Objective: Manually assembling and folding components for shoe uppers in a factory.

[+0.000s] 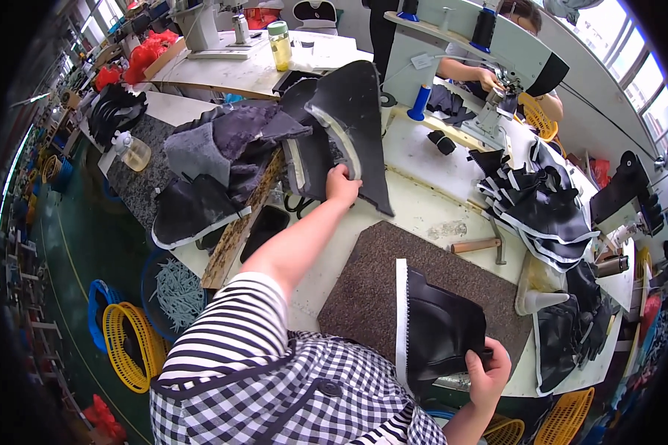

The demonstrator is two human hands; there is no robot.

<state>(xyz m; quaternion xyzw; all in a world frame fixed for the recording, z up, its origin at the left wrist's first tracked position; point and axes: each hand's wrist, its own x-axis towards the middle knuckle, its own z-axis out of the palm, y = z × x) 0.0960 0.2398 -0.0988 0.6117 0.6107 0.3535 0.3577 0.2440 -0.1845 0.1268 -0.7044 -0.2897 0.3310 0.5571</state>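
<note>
Thumb and fingers of the right hand (488,371) pinch the lower right corner of a black piece (441,322), which lies over the near part of a brown mat (360,278). Take that mat as the dial, with 12 straight away from the person. The right hand sits near 5 o'clock; the left hand (344,185), at 11, is closed on the lower part of a dark panel (367,104) bearing a pale curved strip (341,141). The left arm reaches out long, forearm slanting toward 1, back of the hand up; the right arm comes in low from 6. The black piece's long axis runs roughly 12 to 6, its white edge (401,319) facing 9. The pale strip runs 11 to 5.

On the white bench (423,196), a hammer (475,245) lies close beside the mat at 2, handle toward 9. At 10, a rough wooden edge (234,241) stands between the left forearm and a heap of grey cloth (197,152). Farther out, stacked black pieces (545,211) with white borders lie at 2, a blue spool (419,104) at 12, and a sewing machine (493,119) at 1, with a co-worker's hand (488,80) beside it. Pale strips (177,293) fill a tub at 9.
</note>
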